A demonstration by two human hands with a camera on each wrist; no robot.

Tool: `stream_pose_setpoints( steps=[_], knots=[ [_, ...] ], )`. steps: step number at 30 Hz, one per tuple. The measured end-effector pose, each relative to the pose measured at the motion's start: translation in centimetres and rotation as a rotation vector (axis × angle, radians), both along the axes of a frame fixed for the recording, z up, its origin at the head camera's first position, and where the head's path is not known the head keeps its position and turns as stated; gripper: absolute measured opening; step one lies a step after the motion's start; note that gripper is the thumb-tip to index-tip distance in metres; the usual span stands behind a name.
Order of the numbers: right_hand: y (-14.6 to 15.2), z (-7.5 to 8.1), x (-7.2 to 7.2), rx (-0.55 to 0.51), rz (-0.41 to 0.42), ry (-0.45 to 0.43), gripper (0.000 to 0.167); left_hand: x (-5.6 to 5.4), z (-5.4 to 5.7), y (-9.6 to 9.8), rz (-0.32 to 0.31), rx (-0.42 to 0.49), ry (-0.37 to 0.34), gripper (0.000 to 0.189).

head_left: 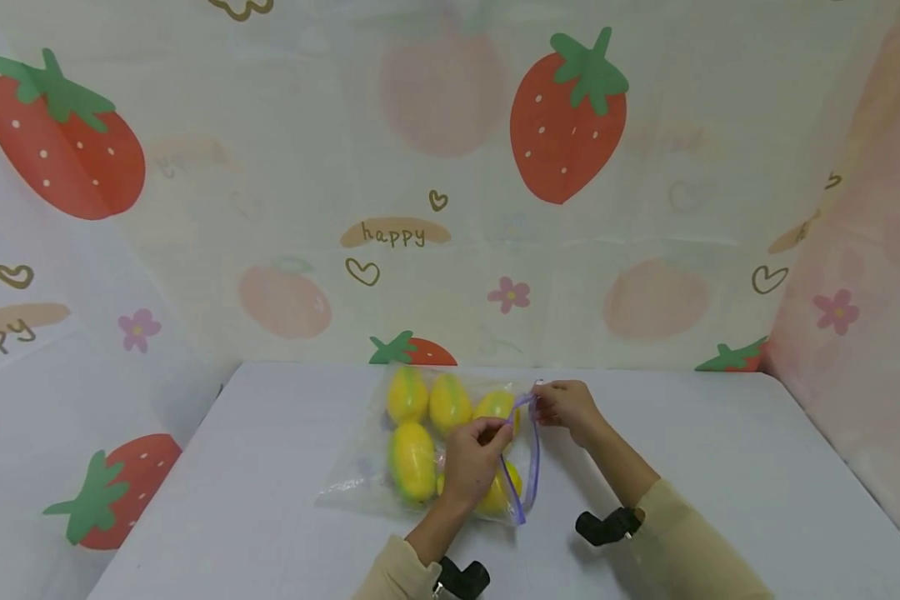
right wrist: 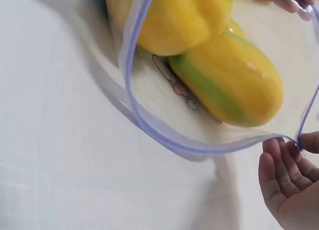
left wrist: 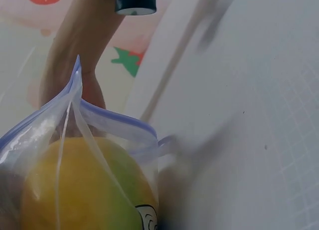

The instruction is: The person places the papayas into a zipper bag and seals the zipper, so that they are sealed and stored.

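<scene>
A clear zip bag [head_left: 356, 479] with a purple zip edge lies on the table, its mouth facing right. Inside are several glossy yellow mangoes [head_left: 412, 462] with green streaks. My left hand [head_left: 471, 467] reaches over the bag and pinches the near side of its mouth. At the far corner of the mouth, my right hand [head_left: 568, 408] pinches the purple edge between thumb and fingers. The right wrist view looks through the parted mouth at a mango [right wrist: 229, 80], with my right hand [right wrist: 291, 182] at the rim. A mango [left wrist: 84, 185] fills the bag's lower part in the left wrist view.
The white table [head_left: 270, 433] carries the bag near its back edge. Behind it hangs a pale curtain [head_left: 307, 183] printed with strawberries. Black wrist cameras [head_left: 607, 527] sit at both cuffs.
</scene>
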State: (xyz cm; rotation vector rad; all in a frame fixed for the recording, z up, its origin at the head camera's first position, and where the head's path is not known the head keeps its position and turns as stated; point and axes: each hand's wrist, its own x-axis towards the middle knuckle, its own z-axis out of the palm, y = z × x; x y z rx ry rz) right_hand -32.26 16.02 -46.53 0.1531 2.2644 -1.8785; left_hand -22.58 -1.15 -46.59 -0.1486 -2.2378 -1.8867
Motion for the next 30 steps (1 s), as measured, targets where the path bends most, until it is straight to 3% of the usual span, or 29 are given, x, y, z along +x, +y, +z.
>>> stream_pose_setpoints(
  steps=[12, 18, 24, 27, 30],
  knots=[
    [0.0, 0.4, -1.8, -0.024, -0.02, 0.011, 0.03, 0.1, 0.0, 0.9, -0.038, -0.251, -0.058, 0.019],
    [0.0, 0.3, -2.4, -0.017, -0.028, 0.003, 0.028, 0.7, 0.0, 1.4, -0.051, -0.428, 0.014, 0.018],
    [0.1, 0.3, -2.9, -0.03, -0.029, -0.005, 0.028, 1.2, 0.0, 2.0, -0.05, -0.659, 0.146, 0.014],
    [0.0, 0.2, -2.9, -0.046, -0.038, -0.022, 0.028, 1.4, 0.0, 2.1, -0.065, -0.769, 0.147, 0.011],
    [0.0, 0.1, -2.9, -0.051, -0.032, -0.027, 0.031, 1.3, 0.2, 2.0, -0.097, -0.823, 0.126, 0.01]
  ],
)
